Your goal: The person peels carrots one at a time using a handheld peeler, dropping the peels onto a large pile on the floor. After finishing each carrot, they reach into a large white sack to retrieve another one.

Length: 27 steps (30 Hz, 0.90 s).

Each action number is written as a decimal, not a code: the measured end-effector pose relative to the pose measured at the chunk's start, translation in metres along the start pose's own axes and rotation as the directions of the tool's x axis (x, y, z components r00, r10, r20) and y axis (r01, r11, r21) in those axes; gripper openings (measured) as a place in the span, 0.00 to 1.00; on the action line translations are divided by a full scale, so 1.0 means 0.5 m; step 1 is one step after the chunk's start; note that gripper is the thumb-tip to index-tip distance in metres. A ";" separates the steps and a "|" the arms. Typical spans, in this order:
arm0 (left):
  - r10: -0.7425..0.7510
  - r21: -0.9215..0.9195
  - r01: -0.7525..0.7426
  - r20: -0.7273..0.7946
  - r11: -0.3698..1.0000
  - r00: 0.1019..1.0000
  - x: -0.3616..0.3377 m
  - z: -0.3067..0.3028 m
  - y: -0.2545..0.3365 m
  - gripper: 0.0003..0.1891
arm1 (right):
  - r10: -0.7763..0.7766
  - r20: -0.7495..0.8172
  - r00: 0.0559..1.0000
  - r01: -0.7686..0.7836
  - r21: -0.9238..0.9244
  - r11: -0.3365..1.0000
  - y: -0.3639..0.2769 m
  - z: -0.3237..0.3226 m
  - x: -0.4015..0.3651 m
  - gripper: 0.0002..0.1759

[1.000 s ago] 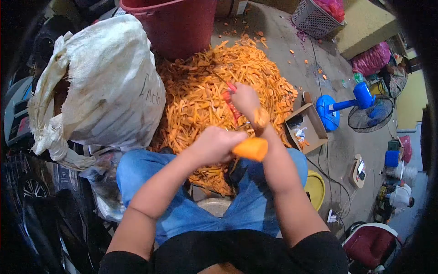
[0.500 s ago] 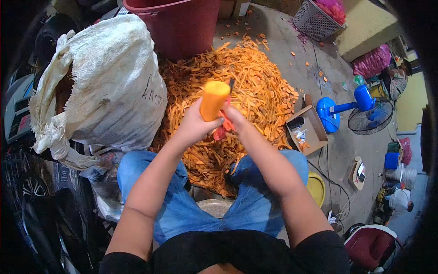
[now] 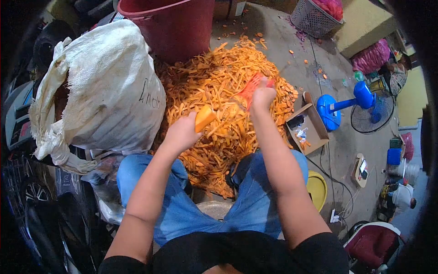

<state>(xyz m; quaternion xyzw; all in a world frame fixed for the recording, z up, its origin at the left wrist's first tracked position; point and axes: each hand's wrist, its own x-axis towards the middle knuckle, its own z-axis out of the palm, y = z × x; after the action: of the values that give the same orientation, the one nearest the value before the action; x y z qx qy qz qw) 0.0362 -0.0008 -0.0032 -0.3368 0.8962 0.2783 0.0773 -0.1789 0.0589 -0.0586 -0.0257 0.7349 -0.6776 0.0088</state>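
Observation:
A peeled orange vegetable piece (image 3: 205,118) is gripped in my left hand (image 3: 182,131), over the near left part of a heap of orange peelings (image 3: 219,155). Farther right and forward, my right hand (image 3: 263,97) is closed round a red tool (image 3: 251,87), whose exact shape is blurred. The two hands are apart. Beneath both of them the peelings spread between and beyond my knees.
A white woven sack (image 3: 109,86) stands at the left, and a big red tub (image 3: 169,32) behind the heap. To the right are a cardboard box (image 3: 310,128), a blue fan (image 3: 329,112), a yellow-green lid (image 3: 316,191) and a grey basket (image 3: 315,19).
My hands, close together before, have moved apart. The right hand with the red tool has swung forward and right; the left has moved left and slightly down, and the orange piece is now tilted.

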 end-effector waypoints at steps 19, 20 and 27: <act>-0.313 0.483 0.598 -0.547 0.640 0.776 -0.042 -0.634 -0.254 0.16 | 0.264 0.353 0.897 -0.406 0.430 0.806 -0.108 -0.004 -0.008 0.13; -0.144 0.859 0.270 -0.230 0.435 0.962 -0.016 -0.653 -0.457 0.14 | 0.263 0.357 0.897 -0.407 0.430 0.806 -0.094 0.002 -0.002 0.13; -0.085 -0.067 0.064 -0.397 0.996 0.914 -0.080 -0.429 -0.551 0.19 | 0.219 0.399 0.890 -0.351 0.298 0.887 -0.072 0.007 -0.015 0.12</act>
<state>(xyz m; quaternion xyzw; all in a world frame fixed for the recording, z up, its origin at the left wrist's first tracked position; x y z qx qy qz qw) 0.2554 -0.2665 0.0654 -0.4223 0.8720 0.2241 -0.1056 -0.1705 0.0531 -0.0229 -0.0353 0.5790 -0.7763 0.2467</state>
